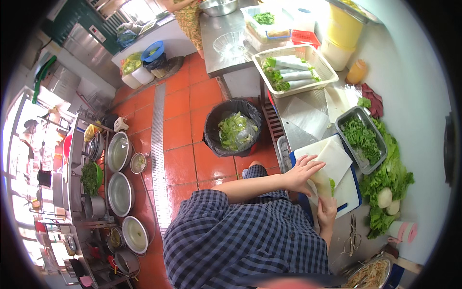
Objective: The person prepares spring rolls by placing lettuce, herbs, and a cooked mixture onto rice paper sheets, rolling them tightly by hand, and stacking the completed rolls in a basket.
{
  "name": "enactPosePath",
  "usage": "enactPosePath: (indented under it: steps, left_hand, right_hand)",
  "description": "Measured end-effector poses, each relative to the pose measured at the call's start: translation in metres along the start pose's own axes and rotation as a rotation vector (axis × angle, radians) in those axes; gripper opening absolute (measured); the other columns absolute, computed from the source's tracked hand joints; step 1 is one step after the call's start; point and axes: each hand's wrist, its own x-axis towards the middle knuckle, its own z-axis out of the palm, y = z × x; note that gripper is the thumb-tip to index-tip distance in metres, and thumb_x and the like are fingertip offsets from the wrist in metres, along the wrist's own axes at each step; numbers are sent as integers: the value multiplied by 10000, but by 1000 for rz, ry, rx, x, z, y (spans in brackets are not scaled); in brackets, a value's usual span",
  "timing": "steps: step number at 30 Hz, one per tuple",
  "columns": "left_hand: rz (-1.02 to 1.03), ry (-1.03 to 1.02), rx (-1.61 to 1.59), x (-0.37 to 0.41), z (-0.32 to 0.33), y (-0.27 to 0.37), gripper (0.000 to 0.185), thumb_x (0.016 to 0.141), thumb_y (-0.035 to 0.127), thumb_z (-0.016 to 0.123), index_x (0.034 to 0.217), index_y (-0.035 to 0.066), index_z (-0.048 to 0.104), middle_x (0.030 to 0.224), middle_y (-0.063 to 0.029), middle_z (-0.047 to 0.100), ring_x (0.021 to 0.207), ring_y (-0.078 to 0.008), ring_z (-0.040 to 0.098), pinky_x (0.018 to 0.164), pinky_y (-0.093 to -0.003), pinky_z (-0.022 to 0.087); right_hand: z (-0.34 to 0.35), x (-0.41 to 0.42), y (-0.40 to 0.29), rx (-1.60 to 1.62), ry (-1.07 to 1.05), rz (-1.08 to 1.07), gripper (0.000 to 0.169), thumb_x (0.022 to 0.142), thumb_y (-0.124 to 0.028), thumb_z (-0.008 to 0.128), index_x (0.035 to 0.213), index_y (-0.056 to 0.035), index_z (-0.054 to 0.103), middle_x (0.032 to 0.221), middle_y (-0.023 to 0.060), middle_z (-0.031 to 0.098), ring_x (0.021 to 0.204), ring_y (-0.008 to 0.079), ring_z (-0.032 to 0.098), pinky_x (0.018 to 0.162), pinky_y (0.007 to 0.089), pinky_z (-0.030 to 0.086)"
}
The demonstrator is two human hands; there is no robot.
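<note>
My left hand (302,175) is spread with fingers apart over one end of a pale rice-paper roll (320,183); its fingertips appear to touch the wrapper. At the other end, my right hand (327,209) grips the roll between thumb and fingers. Green leaf shows at the roll's side. Beneath lie white rice-paper sheets (334,160) on a white cutting board (348,191) with blue edges. Beyond the board stands a grey tray of chopped herbs (361,135). Scissors (352,236) rest on the steel counter near my right hand.
Lettuce leaves (388,180) line the wall. A cream basket (326,77) holds several finished rolls (294,74). A lined waste bin (213,126) stands on the tiled floor beside the counter. A bowl of shredded filling (371,272) sits at lower right. Another person (189,25) stands at the back.
</note>
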Motion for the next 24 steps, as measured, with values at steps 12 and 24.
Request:
enactPosePath:
  steps: [12, 24]
  left_hand:
    - [359, -2, -177, -17, -7, -3, 153, 685, 89, 697, 837, 91, 686, 836, -67, 616, 793, -252, 577, 691, -362, 444]
    - [106, -324, 71, 91, 29, -59, 192, 736, 174, 683, 893, 62, 682, 849, -120, 604, 810, -271, 547, 735, -351, 446]
  right_hand:
    - [20, -29, 4, -10, 239, 183, 106, 746, -76, 644, 846, -44, 653, 894, 126, 562, 854, 301, 538, 780, 358, 436]
    - [8, 7, 11, -284, 114, -78, 517, 734, -287, 697, 1182, -81, 544, 1175, 96, 535, 1081, 273, 502, 916, 372, 391]
